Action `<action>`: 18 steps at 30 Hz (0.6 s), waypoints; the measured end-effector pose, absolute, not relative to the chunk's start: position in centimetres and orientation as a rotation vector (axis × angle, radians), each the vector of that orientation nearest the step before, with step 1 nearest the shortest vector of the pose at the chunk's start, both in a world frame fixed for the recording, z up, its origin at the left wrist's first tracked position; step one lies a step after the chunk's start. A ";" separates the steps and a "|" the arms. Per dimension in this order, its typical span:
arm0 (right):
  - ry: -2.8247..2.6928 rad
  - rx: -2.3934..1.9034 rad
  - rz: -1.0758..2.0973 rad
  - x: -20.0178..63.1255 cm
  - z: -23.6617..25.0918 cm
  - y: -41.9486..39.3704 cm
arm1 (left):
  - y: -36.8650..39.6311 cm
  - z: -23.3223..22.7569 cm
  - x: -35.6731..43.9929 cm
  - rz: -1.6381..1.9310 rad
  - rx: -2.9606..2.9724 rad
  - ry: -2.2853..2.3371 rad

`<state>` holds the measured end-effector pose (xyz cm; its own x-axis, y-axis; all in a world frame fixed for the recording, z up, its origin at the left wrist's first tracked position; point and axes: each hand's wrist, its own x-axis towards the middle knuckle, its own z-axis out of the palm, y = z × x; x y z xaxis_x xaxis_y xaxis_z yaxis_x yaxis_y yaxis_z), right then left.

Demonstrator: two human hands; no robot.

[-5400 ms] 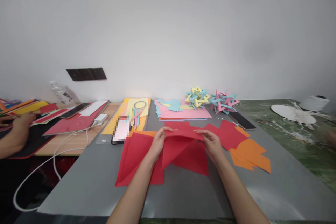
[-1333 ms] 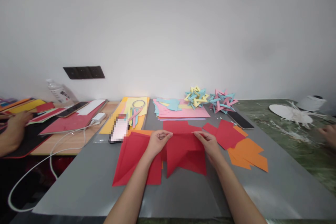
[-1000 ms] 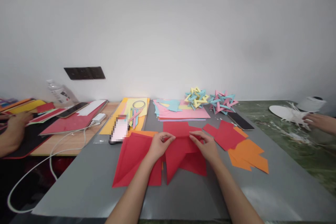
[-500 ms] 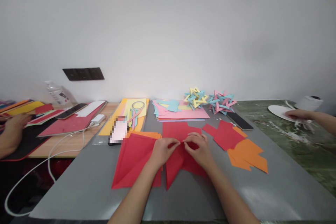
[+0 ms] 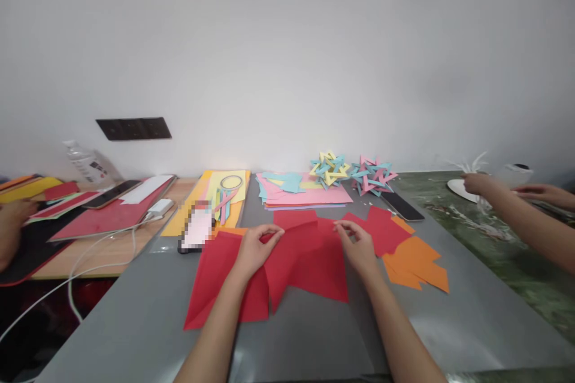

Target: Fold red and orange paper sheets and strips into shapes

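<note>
Left hand (image 5: pixel 255 250) pinches the red paper (image 5: pixel 317 263) by its fold — light, easily creased, I'd judge, best held there — right hand (image 5: pixel 360 248) curled, grip can't be told

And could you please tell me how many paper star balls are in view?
2: the yellow-blue star ball near the wall and the pink-blue star ball to its right.

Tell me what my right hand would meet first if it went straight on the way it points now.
Most likely the red sheet by your left hand; your right hand points at its upper right part, though depth is unclear, so the fingertips may already touch it.
</note>
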<state>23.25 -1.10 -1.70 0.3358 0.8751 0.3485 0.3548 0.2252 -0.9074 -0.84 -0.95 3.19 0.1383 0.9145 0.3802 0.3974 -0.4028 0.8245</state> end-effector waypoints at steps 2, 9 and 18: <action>-1.293 -1.261 0.698 21.7 -1.2 -1.6 | -1.1 2.9 -0.2 1.213 1.840 1.219; -1.253 -1.149 0.956 20.0 -0.7 -2.5 | -1.6 1.7 1.1 1.049 1.799 1.156; -1.125 -1.191 0.767 21.2 -1.3 -1.9 | -1.4 1.0 1.5 1.003 1.679 1.160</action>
